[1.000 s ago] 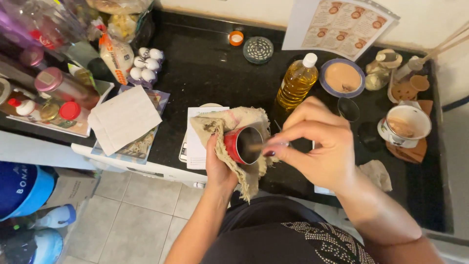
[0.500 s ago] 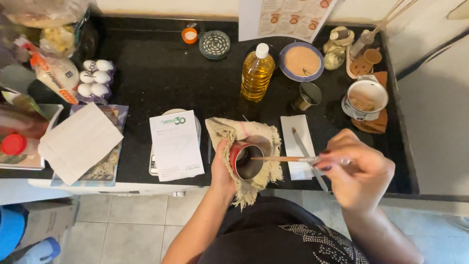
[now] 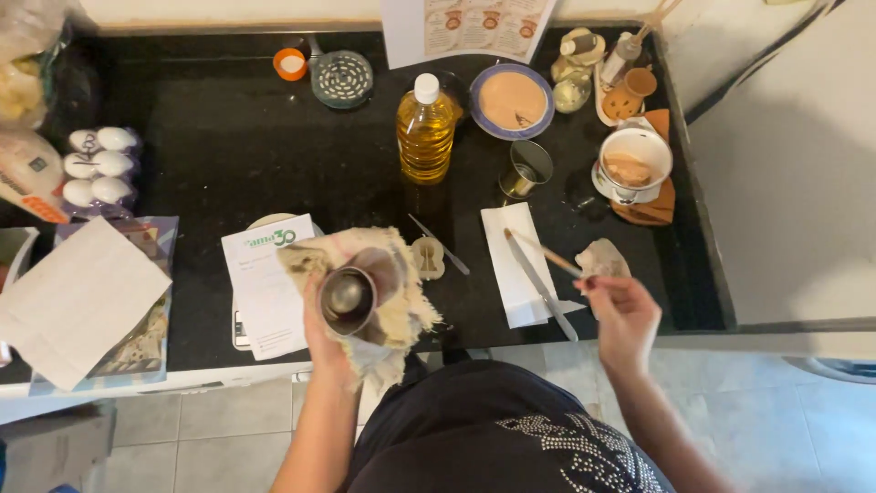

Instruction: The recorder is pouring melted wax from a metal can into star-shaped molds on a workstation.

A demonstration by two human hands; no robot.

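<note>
A clear plastic egg carton (image 3: 99, 166) with white eggs stands at the left of the black counter (image 3: 228, 137). Left of it lies a white bag (image 3: 27, 178) with an orange stripe. A yellow oil bottle (image 3: 425, 130) with white cap stands in the middle. A white printed sheet (image 3: 465, 26) leans at the back wall.

The counter (image 3: 228, 173) is black. On it, the oil bottle (image 3: 425, 137) is golden yellow with a white cap. Right of the bottle, a bowl (image 3: 511, 100) has a blue rim and tan contents. Left of the bottle, a dish (image 3: 341, 78) is grey-green with pale dots, and beside that a small orange cup (image 3: 290, 64) is white inside. Far left of the bottle, the eggs (image 3: 99, 164) are white. Below the bottle, a beige frayed cloth (image 3: 401, 301) wraps a dark reddish cup (image 3: 350, 294). The napkin (image 3: 520, 265) is white.
</note>
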